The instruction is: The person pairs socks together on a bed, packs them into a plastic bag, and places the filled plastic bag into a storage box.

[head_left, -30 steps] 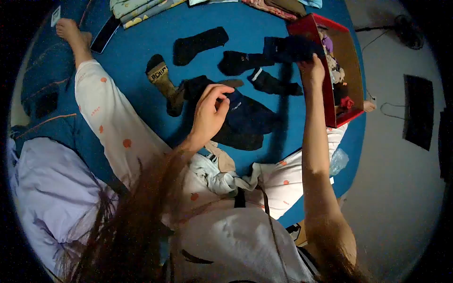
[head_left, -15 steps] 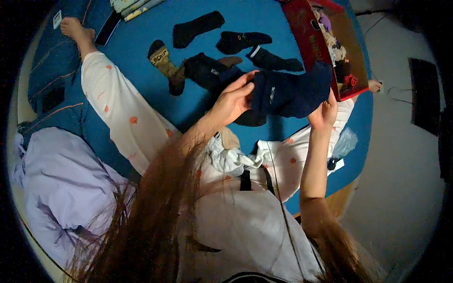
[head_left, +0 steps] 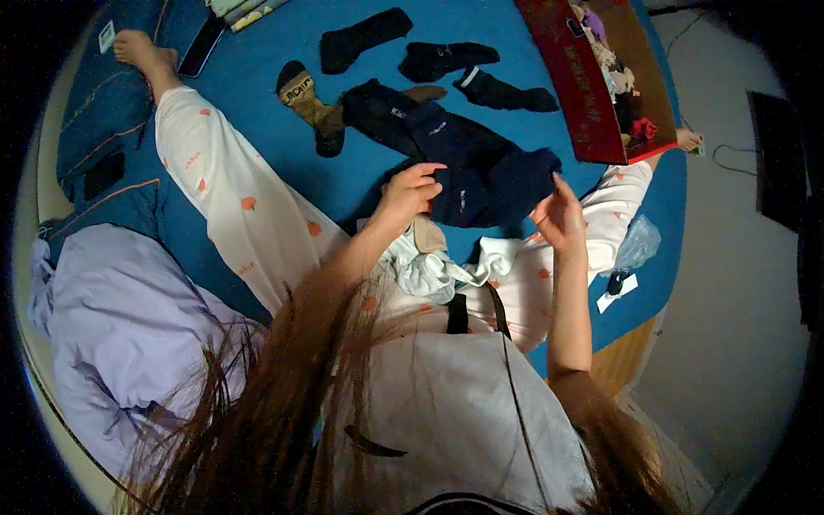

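A navy sock (head_left: 493, 193) with a small pale mark lies stretched between my hands, low over the bed. My left hand (head_left: 405, 199) has its fingers closed at the cuff end. At the toe end, my right hand (head_left: 560, 216) pinches the fabric between thumb and fingers. Just beyond is another navy sock (head_left: 459, 133), partly overlapping a black sock (head_left: 373, 112). In my lap, below the left hand, rests a bunch of white and grey socks (head_left: 421, 270) with a beige piece (head_left: 428, 235) on top.
More dark socks (head_left: 365, 39) and an olive-brown sock (head_left: 313, 107) lie on the blue bed sheet (head_left: 257, 86). A red box (head_left: 571, 94) of small items stands at the right. Also around me are a phone (head_left: 202, 45), a lavender cloth (head_left: 137, 326) and a clear plastic bag (head_left: 639, 242).
Both hands have lowered the navy sock toward me, down to the bed. The second navy sock beyond it is now more visible. The camera view has shifted slightly.
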Demonstrator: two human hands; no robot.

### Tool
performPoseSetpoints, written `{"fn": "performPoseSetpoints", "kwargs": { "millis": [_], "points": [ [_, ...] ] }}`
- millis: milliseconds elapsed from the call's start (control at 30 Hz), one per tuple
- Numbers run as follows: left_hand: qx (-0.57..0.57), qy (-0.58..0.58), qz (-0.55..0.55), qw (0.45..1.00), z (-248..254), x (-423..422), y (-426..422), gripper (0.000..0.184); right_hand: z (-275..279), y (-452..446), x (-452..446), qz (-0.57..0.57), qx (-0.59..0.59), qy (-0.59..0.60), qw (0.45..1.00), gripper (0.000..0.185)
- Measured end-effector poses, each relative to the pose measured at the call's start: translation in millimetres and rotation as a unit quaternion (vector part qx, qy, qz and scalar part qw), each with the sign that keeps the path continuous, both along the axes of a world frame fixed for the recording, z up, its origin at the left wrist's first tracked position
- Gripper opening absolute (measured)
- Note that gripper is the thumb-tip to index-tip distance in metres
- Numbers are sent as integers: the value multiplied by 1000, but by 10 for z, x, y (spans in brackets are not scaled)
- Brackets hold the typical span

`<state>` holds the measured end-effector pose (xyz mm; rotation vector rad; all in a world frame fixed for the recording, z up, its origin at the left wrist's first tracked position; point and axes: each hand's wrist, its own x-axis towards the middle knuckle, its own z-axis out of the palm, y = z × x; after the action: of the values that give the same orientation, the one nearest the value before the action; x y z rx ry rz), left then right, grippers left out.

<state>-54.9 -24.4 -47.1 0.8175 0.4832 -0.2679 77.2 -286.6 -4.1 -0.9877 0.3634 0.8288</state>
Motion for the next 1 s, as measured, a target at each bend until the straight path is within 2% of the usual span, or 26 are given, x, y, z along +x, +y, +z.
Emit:
{"fn": "performPoseSetpoints", "kwargs": {
  "millis": [33, 67, 167, 233, 300, 367, 500, 567, 600, 633, 700, 800, 900, 933, 1000],
  "points": [
    [28, 30, -15, 999, 16, -1, 15, 35, 115, 119, -79, -3, -10, 7, 1000, 26],
    [25, 32, 17, 999, 45, -8, -6, 31, 261, 245, -126, -2, -71, 23, 997, 22],
    [226, -27, -7, 974, 139, 53, 110, 29, 160, 302, -188, -38, -98, 2, 994, 19],
    [296, -94, 62, 948, 67, 141, 190, 25, 150, 313, -167, -50, -64, -20, 996, 17],
    [304, -135, 137, 933, 18, 313, 282, 26, 165, 357, -138, -56, -54, -29, 997, 16],
    [387, -161, 175, 891, 62, 485, 418, 25, 201, 465, -122, -57, -67, -24, 996, 15],
    [577, -168, 170, 781, 127, 575, 583, 19, 90, 529, -146, 40, -258, -66, 963, 14],
    [580, -158, 138, 788, 17, 562, 613, 20, -182, 375, -187, 88, -346, -128, 925, 15],
    [582, -162, 131, 786, 7, 552, 618, 20, -235, 329, -204, 114, -393, -225, 884, 18],
    [584, -166, 124, 785, -3, 536, 616, 20, -295, 297, -204, 106, -428, -266, 857, 20],
    [639, -177, 97, 743, -8, 535, 614, 19, -411, 239, -180, 85, -494, -346, 793, 24],
    [679, -198, 77, 703, 43, 588, 582, 19, -107, 503, -170, 32, -522, -443, 729, 33],
    [698, -210, 75, 680, 11, 654, 553, 20, -284, 527, -16, 27, -525, -497, 690, 42],
    [704, -213, 76, 673, -11, 670, 545, 21, -319, 551, 31, 38, -517, -488, 703, 55],
    [716, -202, 69, 665, -50, 682, 533, 22, -361, 564, 56, 55, -513, -436, 738, 60]
  ]
}}
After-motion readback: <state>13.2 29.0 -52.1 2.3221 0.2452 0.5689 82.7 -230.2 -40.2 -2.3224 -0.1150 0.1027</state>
